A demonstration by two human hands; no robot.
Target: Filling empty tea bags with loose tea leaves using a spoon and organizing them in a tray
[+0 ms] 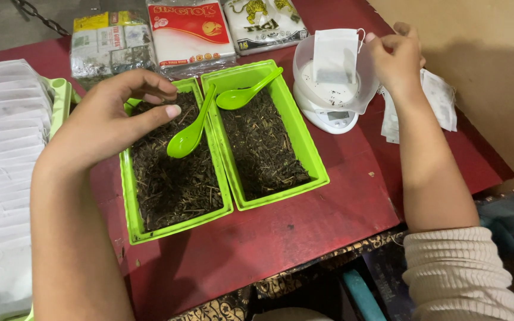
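Tea bag (335, 54) hangs pinched by the right hand's (395, 59) fingers above the scale (328, 113); it could slip. Left hand's (111, 116) fingers, loosely curled and holding nothing, might knock the spoon (190, 132).

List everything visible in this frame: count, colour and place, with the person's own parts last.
trays: two, bright green, side by side at table centre, holding dark loose tea
spoons: two, green, resting on the trays
scale: one, white, right of the trays, clear bowl on top
tea bag: one, white, held over the bowl
empty bags: many, white, rows at far left; a few more behind the right wrist
packets: three, at the table's far edge
table: one, red
left hand: over the left tray, pinching
right hand: holding the tea bag
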